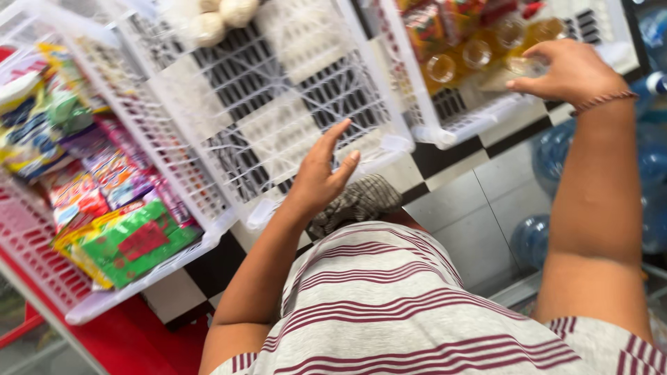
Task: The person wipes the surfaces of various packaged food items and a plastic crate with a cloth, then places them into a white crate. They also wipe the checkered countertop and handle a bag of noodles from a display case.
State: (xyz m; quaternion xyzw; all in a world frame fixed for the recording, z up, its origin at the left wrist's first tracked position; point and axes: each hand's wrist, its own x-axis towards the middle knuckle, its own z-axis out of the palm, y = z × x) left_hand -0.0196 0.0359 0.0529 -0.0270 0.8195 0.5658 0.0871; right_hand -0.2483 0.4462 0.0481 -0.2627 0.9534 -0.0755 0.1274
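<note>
The right hand point(566, 69) is reaching out toward one o'clock and curling over a clear bottle point(526, 66) of amber liquid, thumb on the near side and fingers arched across the top. The blur is hiding whether the fingers are actually closing on it or only touching it, so I cannot tell if it is grasped. That bottle is standing at the near right corner of the right basket point(445, 128), at the end of a row of similar bottles point(479, 52) running back toward eleven o'clock from the hand; being the nearest one, it is the easiest to get at from above.

The left hand point(321, 173) is hanging open at the centre of the view, fingers spread and pointing to twelve o'clock, holding nothing. It is hovering just over the front lip of the middle basket point(278, 118), which is showing mostly bare white lattice, with a few pale round items point(222, 17) sitting at its far end.

At nine o'clock, the left basket point(139, 274) is packed with colourful snack packets point(104, 201), lying flat and overlapping so their faces are showing. All the baskets are tilting down toward the person. At four o'clock, large blue water jugs point(556, 153) are resting on the tiled floor point(479, 201).
</note>
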